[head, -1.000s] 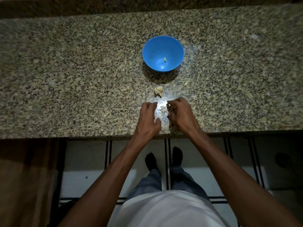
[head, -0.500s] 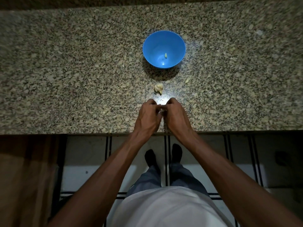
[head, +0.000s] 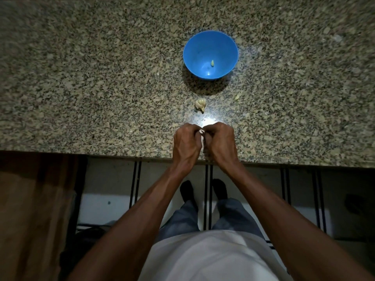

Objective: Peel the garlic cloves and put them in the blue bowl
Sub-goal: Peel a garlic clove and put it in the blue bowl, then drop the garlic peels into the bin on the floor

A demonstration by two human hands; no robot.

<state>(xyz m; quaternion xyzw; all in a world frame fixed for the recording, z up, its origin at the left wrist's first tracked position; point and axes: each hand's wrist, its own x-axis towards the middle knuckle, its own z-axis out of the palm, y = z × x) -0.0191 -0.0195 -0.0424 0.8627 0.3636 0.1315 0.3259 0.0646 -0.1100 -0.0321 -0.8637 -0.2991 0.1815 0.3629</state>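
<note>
A blue bowl [head: 210, 54] stands on the granite counter [head: 101, 88] with one peeled clove [head: 212, 63] inside. A partial garlic bulb [head: 200, 105] lies just in front of the bowl. Near the counter's front edge, my left hand [head: 186, 142] and my right hand [head: 220, 141] are pressed together, fingers curled, pinching a garlic clove [head: 202, 136] between them. Only a white strip of the clove and its skin shows between the hands.
A loose clove or peel piece [head: 236, 96] lies right of the bulb. A small scrap [head: 157, 74] sits left of the bowl. The counter's front edge [head: 121, 156] runs below my hands, with tiled floor and my feet beneath.
My hands were apart over scraps on the counter; they have come together, closed on the clove, and drawn back slightly toward the counter's front edge.
</note>
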